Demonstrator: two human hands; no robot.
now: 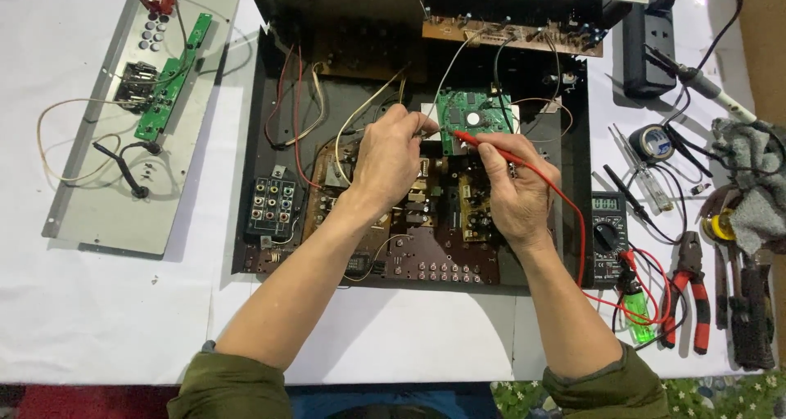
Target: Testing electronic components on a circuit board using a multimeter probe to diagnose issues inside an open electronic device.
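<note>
Glossy green circuit board [472, 117], matt black metal chassis [573, 108], rough grey cloth [749, 177].

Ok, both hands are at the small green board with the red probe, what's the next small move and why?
Probably glance right at the multimeter. The right hand holds the red probe with its tip on the green circuit board, and the left hand pinches at the board's edge, so the contact looks made.

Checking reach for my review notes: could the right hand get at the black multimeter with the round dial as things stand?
Probably yes. The black multimeter lies just to the right of the right hand, on the white table cover, with nothing lying over it. That hand holds the red probe, so it would need to put that down first.
</note>
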